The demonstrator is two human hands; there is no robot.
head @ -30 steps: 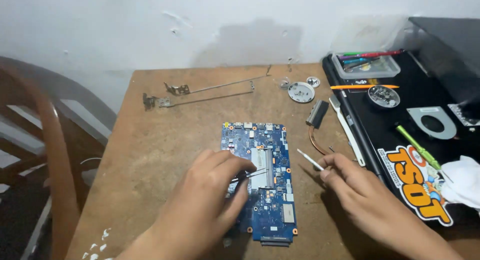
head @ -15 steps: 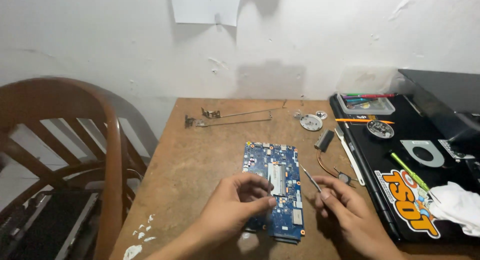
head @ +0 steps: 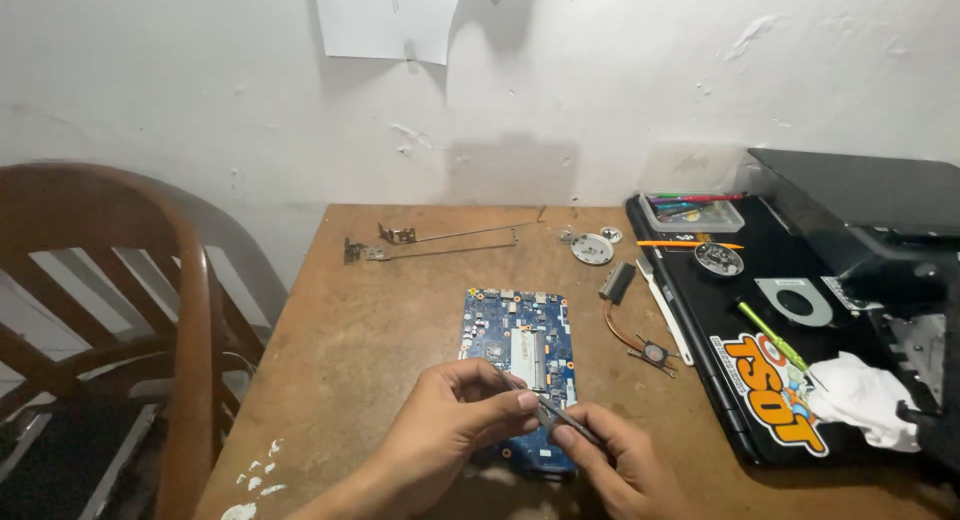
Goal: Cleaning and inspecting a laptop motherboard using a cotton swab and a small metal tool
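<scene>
On our wooden table the blue circuit board lies flat beneath our hands. Our left hand and right hand both pinch a thin metal tool; a slip could, we judge, scratch the board.

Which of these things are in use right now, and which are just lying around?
In use:
left hand
right hand
thin tool, held by both hands
blue circuit board, under the hands

Lying about:
two hinge bars
heat pipe
green screwdriver
white cloth
parts tray
</scene>
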